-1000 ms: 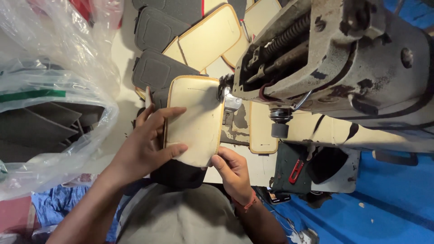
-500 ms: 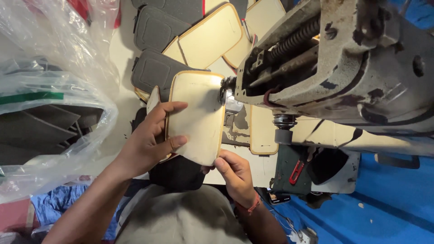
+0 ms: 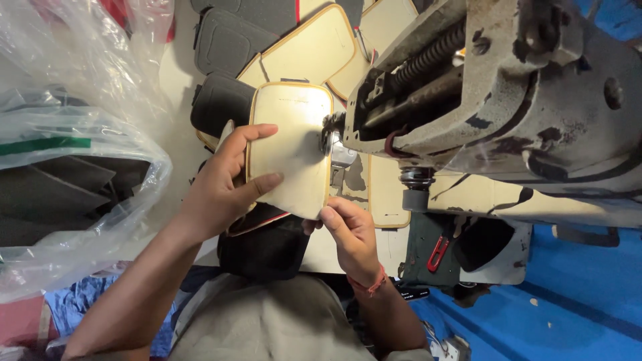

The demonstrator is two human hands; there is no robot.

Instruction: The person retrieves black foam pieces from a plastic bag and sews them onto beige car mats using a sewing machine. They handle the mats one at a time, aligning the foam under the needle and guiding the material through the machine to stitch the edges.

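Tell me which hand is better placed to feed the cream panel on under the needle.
Probably the right hand: it pinches the cream panel at its near corner, by the sewing machine head. The left hand lies across the far edge, steadying.

A sewing workshop is shown. A heavy industrial sewing machine (image 3: 495,100), its grey paint chipped and worn, is mounted over a pale desk (image 3: 177,73). Cut panels (image 3: 314,50) in cream and dark grey, all of one rounded shape, are stacked on the desk. More dark pieces are kept in clear plastic bags (image 3: 73,174) at the side.
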